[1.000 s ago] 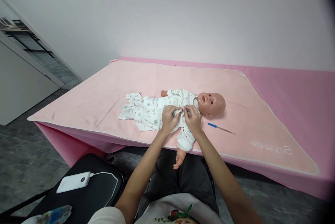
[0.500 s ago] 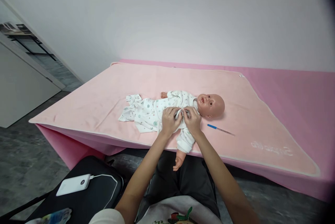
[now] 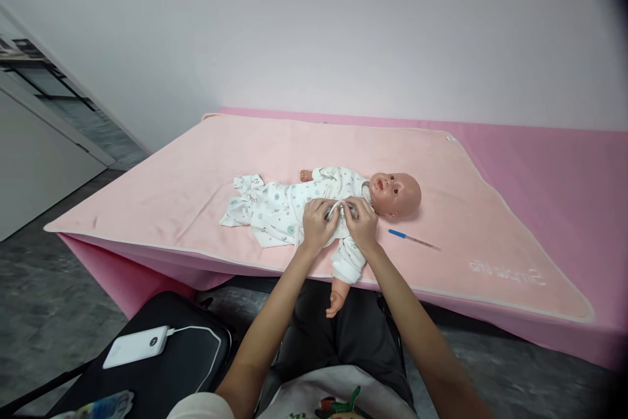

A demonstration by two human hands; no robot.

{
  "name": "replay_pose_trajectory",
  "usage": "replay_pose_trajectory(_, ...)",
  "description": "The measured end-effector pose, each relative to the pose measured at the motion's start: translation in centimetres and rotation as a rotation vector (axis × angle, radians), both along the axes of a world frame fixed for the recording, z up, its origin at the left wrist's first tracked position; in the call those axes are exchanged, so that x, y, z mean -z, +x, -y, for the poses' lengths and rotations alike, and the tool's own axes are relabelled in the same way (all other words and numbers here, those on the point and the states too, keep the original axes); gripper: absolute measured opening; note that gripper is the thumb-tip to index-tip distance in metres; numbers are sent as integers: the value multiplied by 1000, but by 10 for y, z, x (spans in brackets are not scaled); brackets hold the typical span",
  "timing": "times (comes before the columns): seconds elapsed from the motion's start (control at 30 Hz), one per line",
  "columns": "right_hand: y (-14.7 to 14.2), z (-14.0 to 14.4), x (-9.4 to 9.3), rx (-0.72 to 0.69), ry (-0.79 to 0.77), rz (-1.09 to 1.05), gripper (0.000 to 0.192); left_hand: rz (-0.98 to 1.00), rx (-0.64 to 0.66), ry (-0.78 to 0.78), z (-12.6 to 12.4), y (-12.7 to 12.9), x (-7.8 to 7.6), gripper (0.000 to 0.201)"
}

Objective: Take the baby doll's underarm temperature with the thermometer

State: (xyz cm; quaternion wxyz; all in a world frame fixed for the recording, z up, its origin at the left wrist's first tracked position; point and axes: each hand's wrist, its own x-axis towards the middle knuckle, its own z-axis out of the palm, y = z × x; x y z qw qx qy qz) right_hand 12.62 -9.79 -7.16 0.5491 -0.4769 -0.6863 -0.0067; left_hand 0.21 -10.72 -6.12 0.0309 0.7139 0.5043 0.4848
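A baby doll (image 3: 343, 210) lies on its back on a pale pink blanket (image 3: 196, 177) spread over a bench covered in deeper pink cloth (image 3: 564, 170). The doll's head points to the right and its legs to the left. It wears a white printed romper (image 3: 275, 210), and its near arm hangs over the front edge of the blanket, with the bare doll hand below the edge.

Both of the person's hands rest on the doll's chest, just left of its chin. The left hand (image 3: 318, 223) is clenched on a fold of the romper front, fingers curled over the cloth. The right hand (image 3: 362, 223) pinches the facing edge of the same garment, its fingertips meeting those of the left at the middle of the chest. The doll thus lies directly under each grip, with its head just beyond the right hand and its legs stretching away past the left.

A thin stick with a blue tip (image 3: 413, 240) lies on the blanket near the doll's head, to the right of the right hand and apart from it. On a black seat (image 3: 196, 367) at lower left sits a white power bank (image 3: 135, 346) with a white cable.
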Motion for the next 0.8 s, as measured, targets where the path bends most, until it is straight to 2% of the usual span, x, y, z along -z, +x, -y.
replay_pose_trajectory(0.3,0,0,2,-15,65,2,15,18,6,-10,-1,0,0,11)
replay_pose_trajectory(0.6,1,0,4,-5,70,53,20,157,33,-136,1,0,-9,15)
replay_pose_trajectory(0.8,0,1,1,16,91,85,19,290,199,-274,-5,-7,-15,26)
